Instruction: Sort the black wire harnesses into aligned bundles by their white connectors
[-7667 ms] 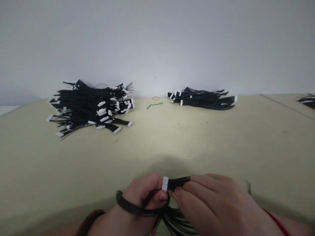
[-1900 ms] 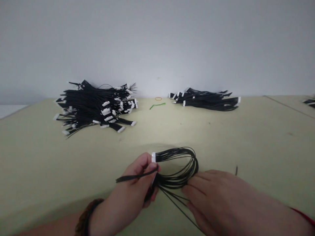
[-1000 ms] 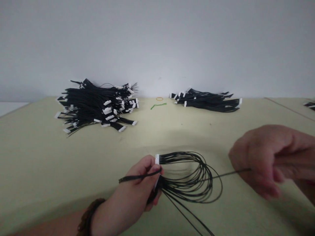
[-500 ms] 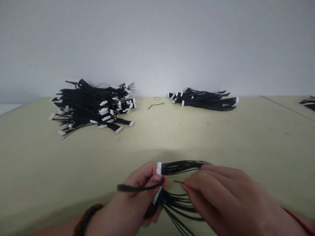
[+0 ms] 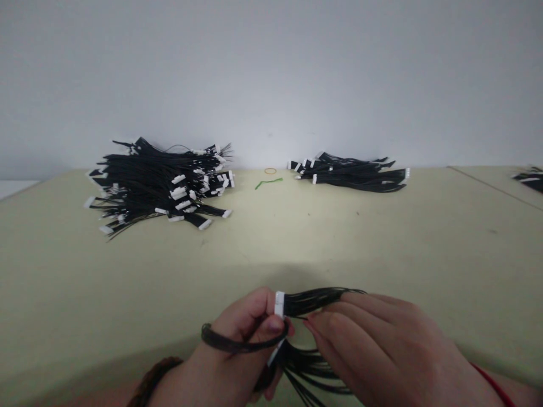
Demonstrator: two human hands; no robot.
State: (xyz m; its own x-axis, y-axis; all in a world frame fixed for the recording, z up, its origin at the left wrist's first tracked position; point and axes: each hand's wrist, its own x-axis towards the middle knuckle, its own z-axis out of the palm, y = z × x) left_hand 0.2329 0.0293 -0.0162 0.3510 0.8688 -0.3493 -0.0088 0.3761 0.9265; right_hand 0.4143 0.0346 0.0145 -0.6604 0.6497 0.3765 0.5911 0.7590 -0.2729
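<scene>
My left hand [image 5: 241, 333] is closed on a wire harness, with thumb and fingers pinching its white connector [image 5: 279, 304]. Black wires [image 5: 314, 299] run from this connector to the right, under my right hand. A second white connector [image 5: 275, 353] with loose black wires [image 5: 314, 367] sits lower in the left hand, and a loop of black wire [image 5: 229, 343] crosses over the thumb. My right hand [image 5: 373, 339] pinches a single thin black wire [image 5: 300, 318] close to the upper connector's right side. The wire's tip is too small to make out.
A large pile of black wire harnesses [image 5: 148, 175] with white connectors lies at the back left. A smaller bundle of harnesses [image 5: 356, 172] lies at the back right. Between them are an orange rubber band [image 5: 270, 170] and a green tie [image 5: 269, 182]. More wires [image 5: 530, 178] show at the far right.
My right hand has brought the single wire left, up to the upper connector; its tip was apart from it before. Both hands sit slightly lower in view.
</scene>
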